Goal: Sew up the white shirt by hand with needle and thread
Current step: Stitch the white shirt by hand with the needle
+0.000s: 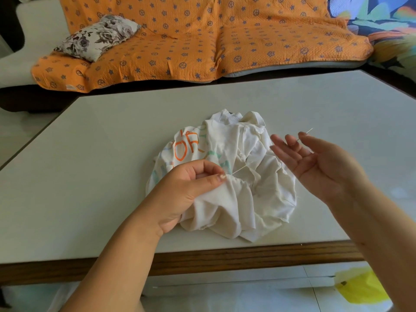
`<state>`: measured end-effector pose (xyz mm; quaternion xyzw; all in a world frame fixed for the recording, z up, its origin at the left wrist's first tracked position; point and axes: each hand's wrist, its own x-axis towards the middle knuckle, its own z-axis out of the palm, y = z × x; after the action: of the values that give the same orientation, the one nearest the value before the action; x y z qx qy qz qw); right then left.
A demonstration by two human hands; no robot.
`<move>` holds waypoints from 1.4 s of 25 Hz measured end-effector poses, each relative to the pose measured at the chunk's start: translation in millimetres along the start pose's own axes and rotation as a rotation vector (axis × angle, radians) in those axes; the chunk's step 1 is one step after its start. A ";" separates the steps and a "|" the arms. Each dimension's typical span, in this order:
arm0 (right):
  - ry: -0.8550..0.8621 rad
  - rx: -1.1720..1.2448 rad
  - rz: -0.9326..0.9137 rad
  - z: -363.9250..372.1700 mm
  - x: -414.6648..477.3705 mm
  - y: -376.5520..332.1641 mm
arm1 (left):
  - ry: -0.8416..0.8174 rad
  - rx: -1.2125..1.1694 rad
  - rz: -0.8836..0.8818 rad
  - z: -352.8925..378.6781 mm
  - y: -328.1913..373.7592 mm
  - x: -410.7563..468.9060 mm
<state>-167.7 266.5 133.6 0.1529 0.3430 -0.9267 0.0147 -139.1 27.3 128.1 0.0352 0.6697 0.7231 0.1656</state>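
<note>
Crumpled white shirt (236, 154), orange "OR" legible — left hand (180, 190) pinched its fold; right hand (319, 161), beside shirt, pinched needle (306, 132).

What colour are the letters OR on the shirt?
Orange letters on the white shirt; head view.

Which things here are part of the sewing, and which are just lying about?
In use: white shirt, gripped by the left hand; needle, pinched in the right hand; thread; table beneath.
Lying about: floral pillow; orange sofa cover; yellow bag.
</note>
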 end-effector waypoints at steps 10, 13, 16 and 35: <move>0.309 -0.872 -0.423 -6.4 0.1 -1.6 | -0.021 0.005 0.001 -2.8 1.0 0.0; 0.313 -0.939 -0.418 -7.0 0.0 -2.3 | -0.017 -0.002 0.006 -6.6 2.5 -0.5; 0.341 -1.017 -0.406 -11.4 2.9 -5.1 | -0.001 -0.053 -0.004 -11.8 3.9 -1.0; -0.312 -0.948 -0.028 36.3 -70.8 48.0 | -0.043 0.091 0.066 -5.1 2.1 -5.6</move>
<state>-103.8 201.1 150.1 -0.0158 0.7223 -0.6806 0.1215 -135.5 20.6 130.7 0.0801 0.6967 0.6960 0.1544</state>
